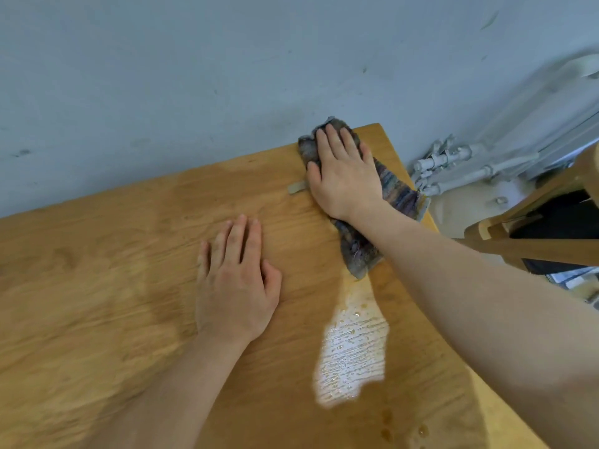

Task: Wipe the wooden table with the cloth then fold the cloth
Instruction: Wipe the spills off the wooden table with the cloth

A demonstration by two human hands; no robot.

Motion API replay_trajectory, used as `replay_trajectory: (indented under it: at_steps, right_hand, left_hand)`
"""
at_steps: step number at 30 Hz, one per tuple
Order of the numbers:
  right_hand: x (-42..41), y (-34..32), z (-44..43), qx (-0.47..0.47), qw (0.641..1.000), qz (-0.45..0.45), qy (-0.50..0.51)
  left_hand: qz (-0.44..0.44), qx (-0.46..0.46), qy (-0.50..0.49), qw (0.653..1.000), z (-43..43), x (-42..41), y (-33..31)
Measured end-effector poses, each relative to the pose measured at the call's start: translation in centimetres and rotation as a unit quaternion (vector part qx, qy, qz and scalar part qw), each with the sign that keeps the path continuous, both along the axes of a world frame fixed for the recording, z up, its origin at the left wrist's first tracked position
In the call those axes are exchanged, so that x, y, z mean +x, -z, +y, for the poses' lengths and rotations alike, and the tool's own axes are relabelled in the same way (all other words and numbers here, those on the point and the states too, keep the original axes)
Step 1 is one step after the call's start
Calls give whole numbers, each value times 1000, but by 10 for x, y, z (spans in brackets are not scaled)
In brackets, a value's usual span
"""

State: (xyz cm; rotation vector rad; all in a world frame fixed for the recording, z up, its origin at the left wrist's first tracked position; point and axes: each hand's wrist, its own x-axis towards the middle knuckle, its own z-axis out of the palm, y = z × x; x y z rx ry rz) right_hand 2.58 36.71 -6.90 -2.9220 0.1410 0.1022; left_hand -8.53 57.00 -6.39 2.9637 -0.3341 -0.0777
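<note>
A grey, striped cloth (pixel 358 251) lies crumpled near the far right corner of the wooden table (pixel 97 286). My right hand (pixel 343 173) presses flat on top of the cloth, fingers spread toward the wall. My left hand (pixel 236 283) rests flat on the bare wood at the middle of the table, palm down, holding nothing. A wet, shiny patch (pixel 353 348) with water drops gleams on the wood below the cloth, near my right forearm. Part of the cloth is hidden under my right hand and wrist.
A blue-grey wall (pixel 227 76) runs along the table's far edge. A small grey tab (pixel 296 187) lies on the wood beside my right thumb. Right of the table stand white pipes (pixel 470 166) and a wooden chair (pixel 534 234).
</note>
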Motion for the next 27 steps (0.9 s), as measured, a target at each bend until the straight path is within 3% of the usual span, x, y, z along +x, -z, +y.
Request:
replay_trajectory:
  at_steps: [3,7,9,12,18,23,27]
  right_hand:
    - [-36,-3,9,7,999,-4,-46]
    - [-127,-10,13,25,980,2,-197]
    - [-122,-8,-3,27,975,12,-221]
    - [-71,-7,-30,-9,992,6,-124]
    - [28,0,-55,15,998,2,61]
    - [-39,1,-24,-21,1000,-17,16]
    - [-142,-6,38,39,998,-27,-36]
  left_hand:
    - [2,-1,1,1000,0,-3,-1]
    - [1,-3,2,1000,0,-3,-3]
    - [3,0,4,1000,-1,-5,-2]
    - [6,2,7,1000,-1,-4,-2]
    - [0,8,1,1000,-1,3,0]
    - [6,7,1,1000,-2,-2,-5]
    - [11,14,3,1000,-2,-2,-5]
